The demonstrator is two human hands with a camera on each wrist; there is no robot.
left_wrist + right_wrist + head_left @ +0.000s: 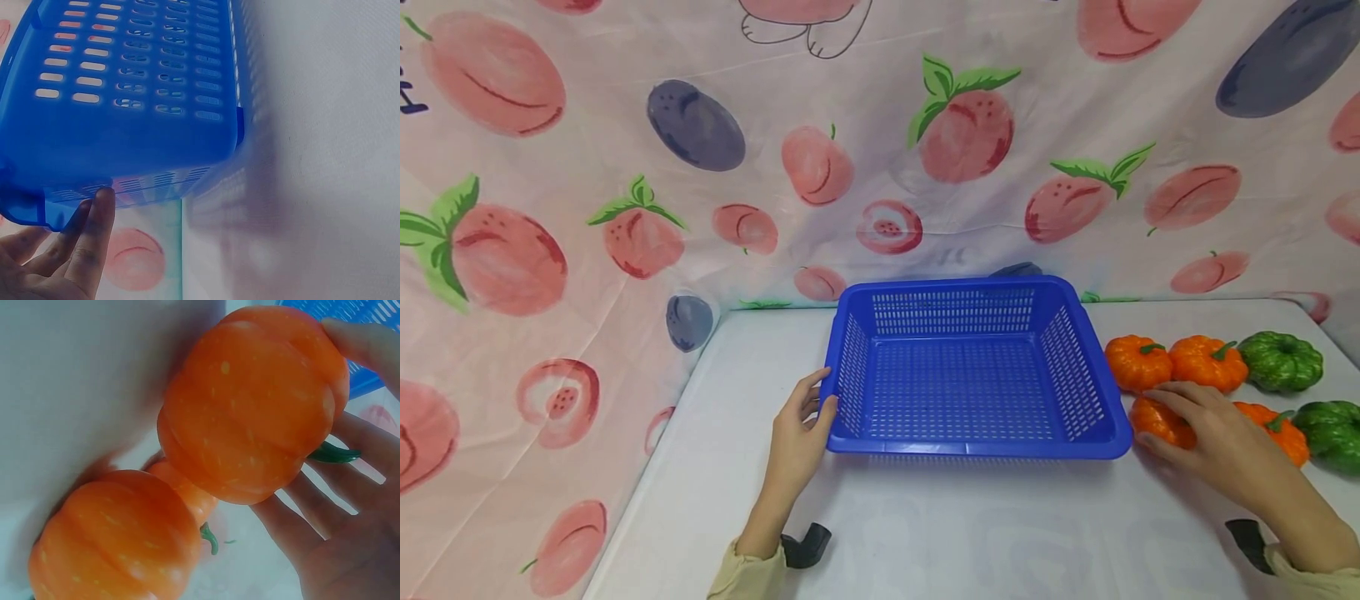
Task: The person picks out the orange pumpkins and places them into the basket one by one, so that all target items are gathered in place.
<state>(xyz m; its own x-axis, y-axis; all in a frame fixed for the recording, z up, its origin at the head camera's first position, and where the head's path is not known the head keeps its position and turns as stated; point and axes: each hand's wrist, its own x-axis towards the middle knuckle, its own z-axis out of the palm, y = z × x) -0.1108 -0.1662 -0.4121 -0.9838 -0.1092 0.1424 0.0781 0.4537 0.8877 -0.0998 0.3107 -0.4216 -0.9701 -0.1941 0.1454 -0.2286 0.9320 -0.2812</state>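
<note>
A blue plastic basket (958,392) with slotted walls and nothing inside stands on the white table. At its left side, my left hand (801,425) grips the rim, thumb over the edge; in the left wrist view its fingers (90,244) reach up under the rim's corner. Just past the basket's right wall, my right hand (1217,433) holds an orange pumpkin (1159,421). Seen from the right wrist, the thumb lies on one side of this pumpkin (250,406) and the fingers spread along the other, beside its green stem (334,453).
Close behind and beside the right hand sit three more orange pumpkins (1210,364). Two green pumpkins, one at the back (1281,362) and one nearer (1333,433), stand farther right. Behind the table hangs a fruit-printed cloth (760,150), also covering the left side.
</note>
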